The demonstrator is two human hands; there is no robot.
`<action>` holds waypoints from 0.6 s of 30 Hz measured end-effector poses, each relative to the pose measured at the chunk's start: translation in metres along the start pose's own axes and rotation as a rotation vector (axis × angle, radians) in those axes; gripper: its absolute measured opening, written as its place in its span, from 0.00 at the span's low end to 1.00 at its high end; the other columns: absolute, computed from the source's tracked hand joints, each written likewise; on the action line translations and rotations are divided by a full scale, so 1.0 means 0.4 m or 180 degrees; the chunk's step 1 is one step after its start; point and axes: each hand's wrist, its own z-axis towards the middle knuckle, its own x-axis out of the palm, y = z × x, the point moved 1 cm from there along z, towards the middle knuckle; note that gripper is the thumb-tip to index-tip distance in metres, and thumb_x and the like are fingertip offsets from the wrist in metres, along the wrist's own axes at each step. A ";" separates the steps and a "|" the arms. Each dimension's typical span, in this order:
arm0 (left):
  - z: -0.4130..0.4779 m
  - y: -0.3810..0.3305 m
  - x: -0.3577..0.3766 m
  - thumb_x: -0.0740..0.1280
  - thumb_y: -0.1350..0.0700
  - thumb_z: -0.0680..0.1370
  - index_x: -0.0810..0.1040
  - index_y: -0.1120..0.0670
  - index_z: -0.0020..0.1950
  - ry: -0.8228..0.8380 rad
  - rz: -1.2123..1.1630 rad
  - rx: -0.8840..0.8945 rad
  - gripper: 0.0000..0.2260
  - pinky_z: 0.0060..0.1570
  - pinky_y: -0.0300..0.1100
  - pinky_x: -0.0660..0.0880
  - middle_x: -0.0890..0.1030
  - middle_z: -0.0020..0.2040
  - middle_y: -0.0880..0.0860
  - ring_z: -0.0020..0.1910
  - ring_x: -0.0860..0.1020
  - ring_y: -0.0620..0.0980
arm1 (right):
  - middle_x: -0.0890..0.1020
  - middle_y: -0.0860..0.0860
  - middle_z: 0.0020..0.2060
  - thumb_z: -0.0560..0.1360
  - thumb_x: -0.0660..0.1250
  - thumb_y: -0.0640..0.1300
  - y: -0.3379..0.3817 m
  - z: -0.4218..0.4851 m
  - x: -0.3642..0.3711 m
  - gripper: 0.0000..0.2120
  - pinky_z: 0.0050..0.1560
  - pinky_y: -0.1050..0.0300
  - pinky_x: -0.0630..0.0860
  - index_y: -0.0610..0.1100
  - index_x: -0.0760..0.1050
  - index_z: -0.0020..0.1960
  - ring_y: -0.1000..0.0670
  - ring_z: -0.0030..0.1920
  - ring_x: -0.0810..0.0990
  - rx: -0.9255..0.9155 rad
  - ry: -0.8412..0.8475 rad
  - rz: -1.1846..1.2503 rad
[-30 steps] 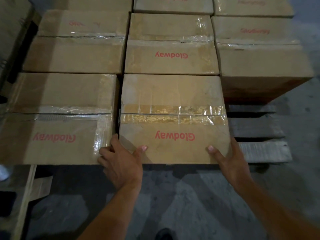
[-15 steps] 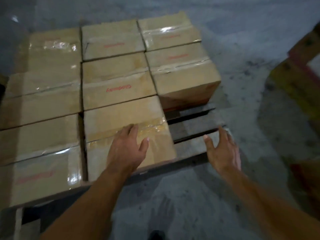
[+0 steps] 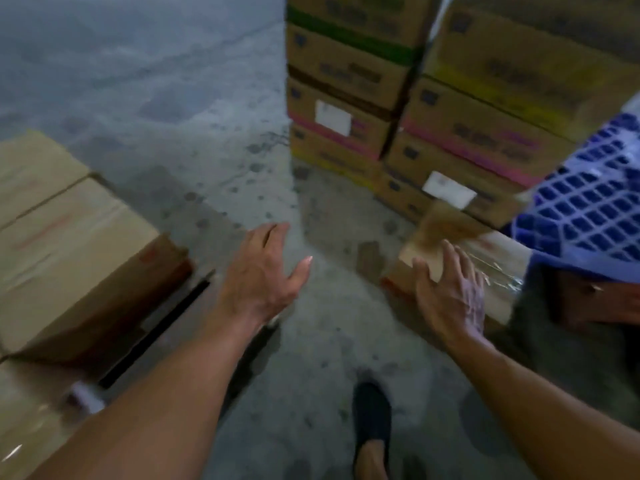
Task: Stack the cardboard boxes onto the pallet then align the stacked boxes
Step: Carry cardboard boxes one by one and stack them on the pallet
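Observation:
The stacked cardboard boxes (image 3: 72, 244) on the wooden pallet (image 3: 166, 327) lie at the left edge of the blurred view. My left hand (image 3: 266, 271) hangs over the bare floor with fingers spread, holding nothing. My right hand (image 3: 450, 292) is also spread and empty, just in front of a taped cardboard box (image 3: 460, 244) lying on the floor at the right; whether it touches the box is unclear. That box is partly hidden under a blue plastic pallet (image 3: 588, 199).
A tall stack of printed cartons (image 3: 415, 95) with white labels stands at the back right. The grey concrete floor (image 3: 156, 98) spreads between pallet and cartons. My dark shoe (image 3: 370, 417) is at the bottom centre.
The view has swung right, away from the pallet. Both hands left the front box and now reach toward the box on the floor at the right.

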 end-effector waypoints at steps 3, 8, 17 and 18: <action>0.105 -0.114 0.169 0.61 0.40 0.74 0.76 0.65 0.65 0.0200 -0.0060 0.0319 0.32 0.58 0.53 0.76 0.79 0.59 0.64 0.58 0.78 0.64 | 0.64 0.46 0.78 0.81 0.60 0.60 -0.177 0.084 -0.016 0.31 0.74 0.45 0.62 0.48 0.60 0.80 0.42 0.76 0.61 0.0476 -0.0142 -0.0043; 0.234 -0.250 0.453 0.58 0.38 0.74 0.73 0.64 0.69 0.0653 -0.0024 0.0591 0.35 0.66 0.54 0.72 0.77 0.64 0.62 0.64 0.75 0.62 | 0.64 0.45 0.78 0.81 0.60 0.59 -0.447 0.195 0.035 0.31 0.75 0.45 0.61 0.47 0.61 0.80 0.41 0.76 0.62 0.1264 -0.0082 -0.0023; 0.421 -0.301 0.883 0.65 0.40 0.75 0.70 0.64 0.71 0.1270 0.0007 0.0474 0.34 0.66 0.50 0.70 0.75 0.66 0.64 0.65 0.73 0.63 | 0.63 0.46 0.78 0.81 0.59 0.61 -0.777 0.340 0.214 0.33 0.74 0.44 0.63 0.48 0.58 0.80 0.42 0.76 0.62 0.2029 0.0063 0.0092; 0.437 -0.298 0.919 0.67 0.41 0.76 0.70 0.64 0.71 0.1299 0.0014 0.0433 0.33 0.65 0.50 0.70 0.75 0.66 0.64 0.65 0.73 0.63 | 0.63 0.46 0.78 0.81 0.59 0.61 -0.801 0.352 0.236 0.33 0.73 0.45 0.63 0.48 0.58 0.80 0.42 0.76 0.62 0.2062 0.0084 0.0122</action>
